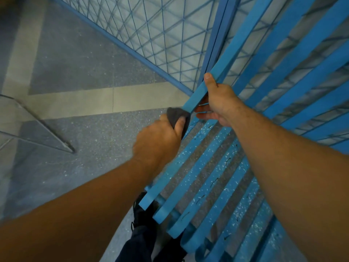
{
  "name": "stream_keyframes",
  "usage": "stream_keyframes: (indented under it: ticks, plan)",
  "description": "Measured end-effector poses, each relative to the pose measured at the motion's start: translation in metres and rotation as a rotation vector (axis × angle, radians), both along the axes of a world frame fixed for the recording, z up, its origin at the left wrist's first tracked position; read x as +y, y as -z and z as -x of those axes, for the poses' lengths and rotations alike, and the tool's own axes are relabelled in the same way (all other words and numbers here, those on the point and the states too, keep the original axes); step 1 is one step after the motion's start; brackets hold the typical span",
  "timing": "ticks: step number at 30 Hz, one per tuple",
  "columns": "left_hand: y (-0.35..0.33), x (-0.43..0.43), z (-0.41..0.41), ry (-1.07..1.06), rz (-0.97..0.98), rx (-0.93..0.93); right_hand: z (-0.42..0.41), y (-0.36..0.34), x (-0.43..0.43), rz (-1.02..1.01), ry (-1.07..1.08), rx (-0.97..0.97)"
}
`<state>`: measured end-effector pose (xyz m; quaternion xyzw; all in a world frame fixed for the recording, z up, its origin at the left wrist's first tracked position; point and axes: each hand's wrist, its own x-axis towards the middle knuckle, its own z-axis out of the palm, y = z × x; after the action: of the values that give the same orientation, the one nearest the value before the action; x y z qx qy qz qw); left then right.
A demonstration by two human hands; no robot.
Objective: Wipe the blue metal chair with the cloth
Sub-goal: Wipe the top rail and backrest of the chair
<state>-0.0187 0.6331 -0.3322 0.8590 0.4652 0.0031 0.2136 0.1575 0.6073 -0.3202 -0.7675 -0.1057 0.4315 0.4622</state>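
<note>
— Where the speckled grey floor (75, 63) meets the blue mesh fence (160, 35), what stands?
— One blue metal chair (207, 176), its seat slats flecked white.
— And the hands?
— Two. The left hand (158, 137) has its grip curled round one dark cloth (176, 114), at the foot of the outermost back slat. The right hand (217, 99), arm reaching forward, has its grip wrapped round that slat, thumb pointing up along it.

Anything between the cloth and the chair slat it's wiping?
Nothing visible: the cloth, held by the left hand, is against the blue chair where the outer back slat meets the seat. The right hand grips that slat just above, so it would likely block an upward stroke.
</note>
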Motion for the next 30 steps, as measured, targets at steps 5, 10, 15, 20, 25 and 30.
stream_keyframes:
  ticks: [5, 10, 15, 20, 25, 30]
  plan:
    - [0.003, -0.012, 0.052, 0.210, 0.017, -0.101, -0.001, -0.004, -0.002, 0.011, -0.029, -0.010]
    - [-0.001, -0.009, 0.058, 0.044, 0.118, 0.036, 0.000, -0.007, -0.002, 0.031, -0.038, 0.003]
    - [-0.002, 0.009, 0.000, 0.014, 0.174, 0.046, 0.001, -0.006, -0.001, 0.056, -0.056, -0.020]
    - [0.009, -0.005, 0.010, 0.165, -0.086, -0.088, -0.001, -0.007, -0.003, 0.091, -0.081, -0.058]
    - [0.014, -0.016, 0.085, 0.253, 0.001, -0.085, 0.006, -0.011, -0.002, 0.116, -0.012, -0.107]
    - [0.011, -0.017, 0.102, 0.183, 0.152, -0.172, 0.039, -0.016, -0.013, 0.090, 0.181, -0.092]
